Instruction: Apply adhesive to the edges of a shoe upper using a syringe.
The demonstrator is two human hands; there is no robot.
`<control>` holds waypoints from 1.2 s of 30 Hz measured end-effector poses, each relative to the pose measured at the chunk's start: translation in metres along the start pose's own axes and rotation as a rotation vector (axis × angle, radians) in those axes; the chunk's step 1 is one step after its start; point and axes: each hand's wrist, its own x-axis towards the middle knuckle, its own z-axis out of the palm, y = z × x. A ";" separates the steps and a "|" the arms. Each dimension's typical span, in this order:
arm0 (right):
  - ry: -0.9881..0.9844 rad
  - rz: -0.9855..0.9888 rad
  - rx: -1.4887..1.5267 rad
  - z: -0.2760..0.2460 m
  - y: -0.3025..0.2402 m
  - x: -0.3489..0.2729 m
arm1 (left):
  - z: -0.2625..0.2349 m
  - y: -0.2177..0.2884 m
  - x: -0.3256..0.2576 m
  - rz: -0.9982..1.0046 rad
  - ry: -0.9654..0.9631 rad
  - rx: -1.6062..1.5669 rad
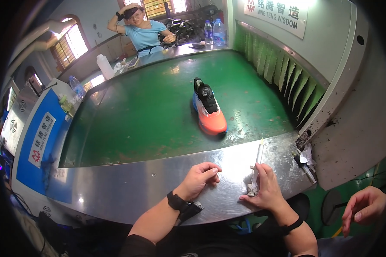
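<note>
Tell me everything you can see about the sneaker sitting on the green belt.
The sneaker stands upright and alone on the green conveyor belt, toe toward the person, heel away. Its toe and sides are orange-red, with a white panel and blue near the heel, and a black tongue carrying a round black dial in place of laces. The upper looks synthetic. Nothing touches it; both hands rest apart from it on the metal edge.

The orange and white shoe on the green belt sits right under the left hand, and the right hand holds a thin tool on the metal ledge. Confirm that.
Wrong on one point: the head view shows the shoe lying apart on the green belt, well beyond the left hand. The right hand does hold a thin tool on the metal ledge.
</note>
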 end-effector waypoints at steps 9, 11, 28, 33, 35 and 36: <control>0.004 0.010 0.005 -0.001 0.001 0.000 | 0.003 0.001 0.001 -0.018 0.010 -0.008; -0.009 0.024 0.005 -0.001 0.001 0.000 | 0.003 0.002 0.001 -0.021 0.016 -0.013; -0.019 0.025 -0.033 0.000 -0.001 -0.002 | 0.002 0.001 0.001 -0.015 -0.006 -0.007; -0.007 0.020 -0.030 0.000 -0.002 -0.001 | 0.001 0.001 0.001 -0.024 0.004 -0.021; -0.007 0.022 -0.028 0.000 -0.002 -0.001 | 0.001 0.001 0.002 -0.029 0.004 -0.019; -0.007 0.025 -0.029 0.000 -0.001 -0.001 | 0.003 0.002 0.002 -0.030 0.005 -0.029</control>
